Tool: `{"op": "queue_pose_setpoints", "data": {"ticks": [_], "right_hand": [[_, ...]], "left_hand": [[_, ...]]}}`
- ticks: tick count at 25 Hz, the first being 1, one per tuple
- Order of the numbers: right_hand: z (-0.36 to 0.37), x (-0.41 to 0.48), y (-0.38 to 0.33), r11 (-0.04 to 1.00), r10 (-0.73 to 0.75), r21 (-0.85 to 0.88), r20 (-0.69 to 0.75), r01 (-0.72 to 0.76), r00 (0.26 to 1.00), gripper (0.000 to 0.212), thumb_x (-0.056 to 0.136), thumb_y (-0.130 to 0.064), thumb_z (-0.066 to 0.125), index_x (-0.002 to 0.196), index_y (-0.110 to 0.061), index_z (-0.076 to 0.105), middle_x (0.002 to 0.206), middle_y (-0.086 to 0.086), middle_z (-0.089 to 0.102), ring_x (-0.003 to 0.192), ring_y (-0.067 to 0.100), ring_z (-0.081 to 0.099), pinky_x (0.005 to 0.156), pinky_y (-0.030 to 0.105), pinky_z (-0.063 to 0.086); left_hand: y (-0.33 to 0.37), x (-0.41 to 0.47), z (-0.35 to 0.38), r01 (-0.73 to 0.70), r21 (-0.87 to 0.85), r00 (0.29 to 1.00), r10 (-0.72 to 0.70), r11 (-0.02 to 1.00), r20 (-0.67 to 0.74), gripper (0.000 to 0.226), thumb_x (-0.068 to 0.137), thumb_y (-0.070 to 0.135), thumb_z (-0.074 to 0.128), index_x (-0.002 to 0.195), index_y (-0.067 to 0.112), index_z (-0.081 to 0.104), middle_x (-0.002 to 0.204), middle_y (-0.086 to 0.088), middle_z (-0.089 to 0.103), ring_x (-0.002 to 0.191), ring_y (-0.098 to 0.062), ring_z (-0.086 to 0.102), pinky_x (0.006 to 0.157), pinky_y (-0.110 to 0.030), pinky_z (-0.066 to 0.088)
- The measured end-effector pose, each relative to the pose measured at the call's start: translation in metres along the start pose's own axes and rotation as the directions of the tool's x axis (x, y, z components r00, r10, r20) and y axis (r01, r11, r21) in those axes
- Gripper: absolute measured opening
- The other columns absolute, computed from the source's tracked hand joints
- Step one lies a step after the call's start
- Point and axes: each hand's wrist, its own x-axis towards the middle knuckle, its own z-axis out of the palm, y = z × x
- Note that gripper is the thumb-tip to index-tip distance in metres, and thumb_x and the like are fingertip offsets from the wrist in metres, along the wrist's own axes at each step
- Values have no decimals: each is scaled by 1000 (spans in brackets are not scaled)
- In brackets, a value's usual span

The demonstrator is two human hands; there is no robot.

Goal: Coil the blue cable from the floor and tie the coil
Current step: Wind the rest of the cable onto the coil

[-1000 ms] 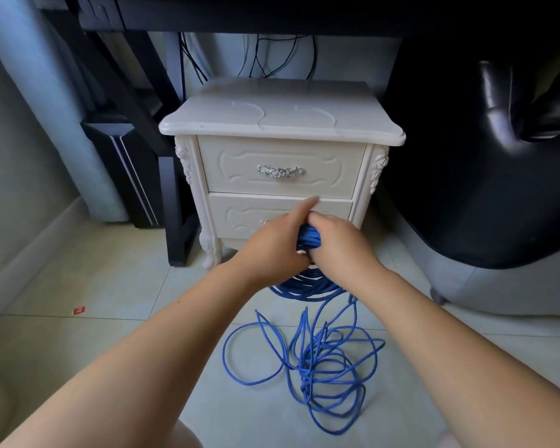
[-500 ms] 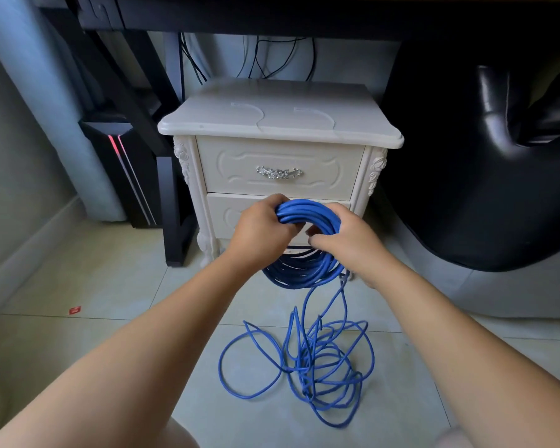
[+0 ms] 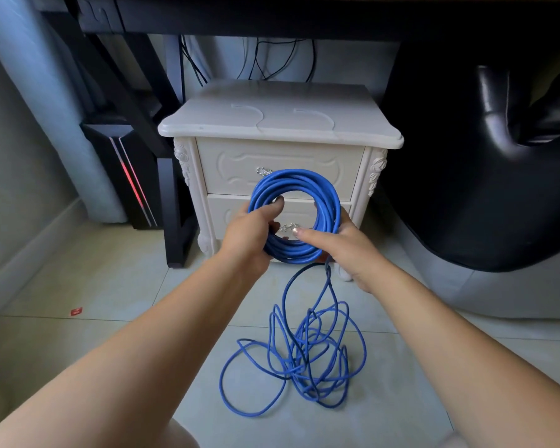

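Observation:
A round coil of blue cable [image 3: 327, 202] stands upright in the air in front of the white cabinet. My left hand [image 3: 251, 236] grips the coil's lower left side, thumb through the ring. At the lower right, my right hand [image 3: 343, 245] holds the coil with its thumb laid across the strands. From the coil's bottom the cable drops to a loose tangle of blue cable [image 3: 304, 360] on the tiled floor.
A white two-drawer cabinet [image 3: 280, 124] stands just behind the coil. A black desk leg [image 3: 172, 208] and a computer tower [image 3: 123, 176] are at the left. A black beanbag-like seat [image 3: 485, 176] fills the right. A small red scrap [image 3: 76, 312] lies on the floor.
Both hands have lifted the coil and turned it upright, so it now shows as a full open ring. More cable has come up off the floor tangle.

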Motion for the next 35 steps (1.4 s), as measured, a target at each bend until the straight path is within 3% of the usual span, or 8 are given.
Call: {"op": "queue_pose_setpoints", "data": {"ticks": [4,7,11,15,19,23,29,35], "right_hand": [[3,7,0,970,51,241,-174,-7,984,50,47,-19,80,91,-29,58,92,7,63,102,38,66,96,56,51],[-5,6,-7,961,18,274,-219,43,976,29,69,-1,64,89,-20,55,88,15,55,75,35,71,86,52,56],[-7,-1,-16,984,-151,-119,-155,134,976,34,81,7,51,85,-26,51,65,3,56,56,23,66,65,34,51],[2,-7,-13,823,-249,-520,30,228,968,28,82,-7,54,90,-32,46,78,1,61,70,26,59,62,35,46],[2,-9,-17,705,-302,-661,45,255,952,26,85,-15,55,94,-34,40,80,-4,57,72,25,54,62,37,44],[-7,-7,-22,886,-234,-424,-53,191,971,32,79,-19,68,103,-30,50,85,-1,65,69,16,59,66,31,49],[-16,-7,-18,997,-46,-66,11,47,999,35,82,-11,72,111,-26,61,89,7,71,81,15,70,82,29,53],[-15,1,-10,962,34,274,-127,2,991,30,84,10,47,106,-7,56,58,17,55,52,26,62,58,34,54]], "left_hand": [[-3,-11,4,56,-7,988,-54,998,147,10,89,14,68,95,16,61,70,4,56,70,-11,54,68,-28,49],[2,-7,2,-41,311,980,-22,950,196,34,84,24,74,113,13,62,93,-1,63,84,-14,61,71,-27,47],[11,2,-9,-347,481,931,233,805,281,58,79,10,75,130,27,52,111,2,64,92,-12,67,81,-27,53],[3,0,-11,-648,630,762,355,428,543,78,75,-1,65,142,29,39,112,5,61,82,-6,64,74,-19,50],[-3,3,-9,-645,724,748,398,246,532,49,81,11,66,127,25,56,86,7,65,75,-11,58,67,-21,41],[-4,3,-3,-614,670,776,473,418,416,17,81,12,68,91,25,65,71,11,64,63,-3,55,58,-16,39],[3,6,0,-383,452,921,369,806,124,12,82,17,76,88,16,66,54,13,55,50,-7,48,58,-25,39],[14,16,-17,-50,216,893,-53,975,447,59,89,65,47,126,22,62,112,3,69,109,-14,63,89,-32,50]]}}
